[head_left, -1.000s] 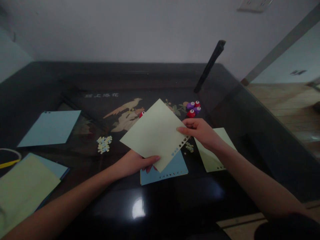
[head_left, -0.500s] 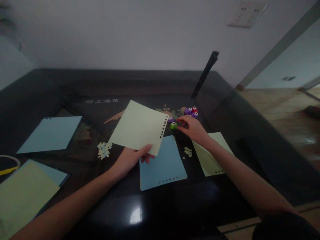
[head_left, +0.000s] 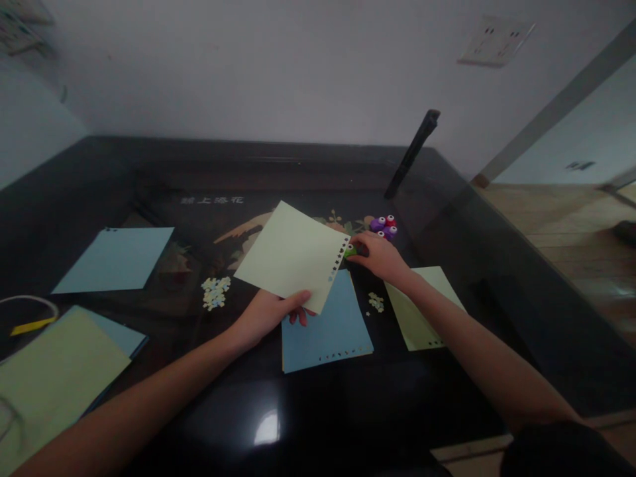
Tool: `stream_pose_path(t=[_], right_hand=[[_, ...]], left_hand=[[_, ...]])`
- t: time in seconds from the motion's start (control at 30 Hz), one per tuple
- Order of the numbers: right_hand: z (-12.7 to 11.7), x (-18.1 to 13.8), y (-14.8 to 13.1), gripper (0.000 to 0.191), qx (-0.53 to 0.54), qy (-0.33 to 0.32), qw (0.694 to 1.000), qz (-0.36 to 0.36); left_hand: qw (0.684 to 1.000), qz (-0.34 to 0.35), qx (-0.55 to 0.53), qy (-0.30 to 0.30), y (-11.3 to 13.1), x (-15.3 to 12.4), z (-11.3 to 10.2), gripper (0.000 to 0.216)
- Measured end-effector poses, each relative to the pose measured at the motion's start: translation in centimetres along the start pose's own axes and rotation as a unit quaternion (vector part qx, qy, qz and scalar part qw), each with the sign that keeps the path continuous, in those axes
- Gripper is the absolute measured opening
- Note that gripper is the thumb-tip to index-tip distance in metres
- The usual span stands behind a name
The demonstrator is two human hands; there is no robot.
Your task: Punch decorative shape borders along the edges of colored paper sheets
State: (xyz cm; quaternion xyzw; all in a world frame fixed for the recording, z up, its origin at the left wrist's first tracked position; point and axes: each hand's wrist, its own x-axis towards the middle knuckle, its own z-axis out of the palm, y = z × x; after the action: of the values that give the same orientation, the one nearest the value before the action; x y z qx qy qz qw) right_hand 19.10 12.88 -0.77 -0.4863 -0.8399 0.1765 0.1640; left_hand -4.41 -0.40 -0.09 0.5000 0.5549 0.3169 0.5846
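Observation:
My left hand (head_left: 288, 308) pinches the lower corner of a pale green paper sheet (head_left: 293, 255), thumb on top, holding it tilted above the table. A row of small punched shapes runs down the sheet's right edge. At that edge my right hand (head_left: 375, 255) has its fingers closed around a small green craft punch (head_left: 350, 251), partly hidden by the fingers. Beneath the held sheet lies a stack of blue sheets (head_left: 328, 338) with punched holes along its near edge. Little paper cutouts (head_left: 376, 302) are scattered to its right, under my right forearm.
Several purple and red craft punches (head_left: 385, 225) cluster behind my right hand. A larger pile of cutouts (head_left: 215, 293) lies left. Other sheets are a blue one (head_left: 116, 258), a green one (head_left: 422, 305) and a green-topped stack (head_left: 59, 377). A black stick-like object (head_left: 412, 156) stands at the back.
The green punch, earlier just right of the sheet at my fingertips, is now within my right hand's grip against the punched edge. The camera view has shifted slightly.

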Motion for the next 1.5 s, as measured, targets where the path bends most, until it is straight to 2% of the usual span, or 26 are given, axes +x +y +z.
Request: stream_pose_path(t=[0.2,0.37,0.5,0.7,0.8,0.9,1.03,1.23,1.33,1.5], right_hand=[[-0.7,-1.0,-0.2,0.018,0.069,0.021,0.997,0.014],[-2.6,-4.6,0.1,0.021,0.164,0.031,0.985,0.042],[-4.1,-7.9,-0.6,0.030,0.344,0.027,0.931,0.118],[-4.7,-10.6,-1.8,0.039,0.422,0.024,0.885,0.192],[-3.8,-11.0,-1.7,0.035,0.492,0.019,0.845,0.210],[-2.9,-11.2,-1.7,0.034,0.556,-0.012,0.802,0.219],[-2.3,-11.3,-1.8,0.037,0.595,-0.033,0.769,0.230],[-2.5,-11.3,-2.0,0.040,0.662,-0.063,0.706,0.244],[-2.5,-11.3,-2.0,0.036,0.672,-0.057,0.693,0.256],[-2.5,-11.3,-2.0,0.032,0.668,-0.061,0.693,0.266]], left_hand=[[1.000,-0.003,-0.011,-0.015,0.2,0.0,0.3,0.031],[0.998,-0.030,-0.030,-0.055,1.3,0.4,1.5,0.026],[0.996,-0.024,-0.066,-0.063,2.6,1.5,3.6,0.023],[0.989,0.008,-0.126,-0.072,3.3,3.1,6.5,0.022],[0.992,0.010,-0.103,-0.071,2.7,3.3,6.8,0.026],[0.996,0.021,-0.046,-0.072,2.4,3.2,6.6,0.030],[0.996,0.033,0.020,-0.076,2.3,2.8,6.5,0.036],[0.995,0.010,0.084,-0.045,2.0,2.5,6.7,0.044],[0.994,0.006,0.099,-0.048,1.9,2.4,6.6,0.044],[0.994,-0.004,0.093,-0.052,2.1,2.3,6.5,0.044]])
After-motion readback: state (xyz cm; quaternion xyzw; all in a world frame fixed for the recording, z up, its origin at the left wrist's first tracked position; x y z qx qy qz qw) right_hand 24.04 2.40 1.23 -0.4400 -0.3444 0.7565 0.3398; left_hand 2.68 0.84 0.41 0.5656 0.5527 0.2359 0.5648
